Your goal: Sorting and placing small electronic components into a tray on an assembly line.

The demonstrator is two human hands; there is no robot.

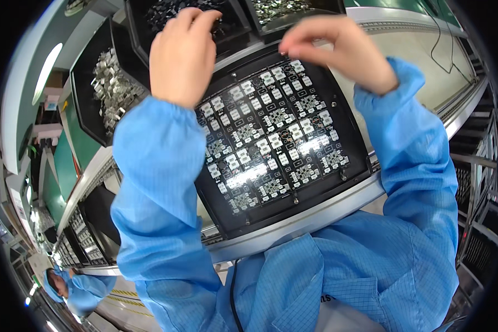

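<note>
My left hand point(183, 58) is over a black bin of small dark metal parts point(174, 12), its fingers curled together. Something tiny and dark shows by a fingertip, too small to name. My right hand point(343, 48), a little blurred, pinches thumb and forefinger just above the far right corner of a panel of circuit boards point(279, 118). Whatever sits in that pinch is too small to make out. The panel lies in a black tray-like fixture point(326, 191), and rows of pale, shiny rectangular pieces cover much of it.
Another bin holds shiny metal pieces point(279, 8) at the back. Silvery clips point(113, 83) fill a black bin on the left. A metal rail point(304, 218) runs along the near side. At the far lower left, a person in blue point(88, 290) is by the line.
</note>
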